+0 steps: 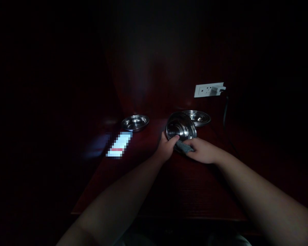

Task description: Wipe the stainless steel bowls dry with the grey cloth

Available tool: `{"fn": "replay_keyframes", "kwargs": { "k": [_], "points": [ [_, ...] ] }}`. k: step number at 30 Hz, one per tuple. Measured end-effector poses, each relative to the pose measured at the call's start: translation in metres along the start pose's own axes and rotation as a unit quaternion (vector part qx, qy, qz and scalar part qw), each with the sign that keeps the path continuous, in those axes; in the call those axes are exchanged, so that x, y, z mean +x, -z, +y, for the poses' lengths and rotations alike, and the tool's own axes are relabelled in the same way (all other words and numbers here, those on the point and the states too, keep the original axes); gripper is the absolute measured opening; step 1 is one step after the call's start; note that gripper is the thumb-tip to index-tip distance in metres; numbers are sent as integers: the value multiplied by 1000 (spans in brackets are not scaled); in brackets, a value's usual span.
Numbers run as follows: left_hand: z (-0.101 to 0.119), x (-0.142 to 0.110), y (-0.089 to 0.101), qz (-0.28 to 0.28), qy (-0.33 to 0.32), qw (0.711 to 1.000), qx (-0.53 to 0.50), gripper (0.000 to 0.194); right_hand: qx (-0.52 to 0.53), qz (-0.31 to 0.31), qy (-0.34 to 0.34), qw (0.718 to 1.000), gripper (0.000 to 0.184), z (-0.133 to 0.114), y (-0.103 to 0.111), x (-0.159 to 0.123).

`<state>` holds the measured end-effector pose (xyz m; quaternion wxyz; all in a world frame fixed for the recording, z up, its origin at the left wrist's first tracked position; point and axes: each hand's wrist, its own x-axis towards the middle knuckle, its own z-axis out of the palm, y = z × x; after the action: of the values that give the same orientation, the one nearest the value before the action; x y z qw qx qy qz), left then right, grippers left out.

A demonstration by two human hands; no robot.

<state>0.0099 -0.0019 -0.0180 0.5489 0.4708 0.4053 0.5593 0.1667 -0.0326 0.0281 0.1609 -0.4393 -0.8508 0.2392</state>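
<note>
A shiny steel bowl (181,124) is tilted with its open side toward me above the dark red table. My left hand (167,146) grips its near left rim, the thumb lying over the edge. In my right hand (202,150) is a bunched grey-green cloth (184,147), pressed against the near lower side of the bowl. Its fingertips are partly hidden by the cloth. Behind the bowl, to the right, a stack of shallow steel dishes (201,118) is partly covered by it. Another steel bowl (135,122) stands upright at the back left.
A glowing, pixelated phone-like screen (119,145) lies at the left of the table (195,191). On the back wall is a white socket panel (209,90) with a plug in it. A dark cable (225,112) hangs down at the right. The surroundings are very dark.
</note>
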Motion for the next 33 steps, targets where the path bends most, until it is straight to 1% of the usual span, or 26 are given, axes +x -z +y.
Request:
{"fn": "replay_keyframes", "kwargs": {
  "k": [9,15,18,21,29,33],
  "points": [
    [0,-1,0,3,-3,1000,2,49,4,21,-8,1000,17,0,-2,2],
    [-1,-2,0,-7,2,1000,-7,51,-57,63,-80,993,14,2,-3,5],
    [-2,-1,0,-13,0,1000,-8,52,-74,71,-92,990,14,3,-2,5],
    [-3,0,1,-13,-5,1000,-6,51,-66,61,-73,993,14,2,-2,4],
    [-7,2,2,0,-32,999,-4,47,-5,33,10,999,15,2,-3,2],
    [-7,3,3,0,-34,999,0,48,9,36,18,999,16,2,-5,3]
  ]
}}
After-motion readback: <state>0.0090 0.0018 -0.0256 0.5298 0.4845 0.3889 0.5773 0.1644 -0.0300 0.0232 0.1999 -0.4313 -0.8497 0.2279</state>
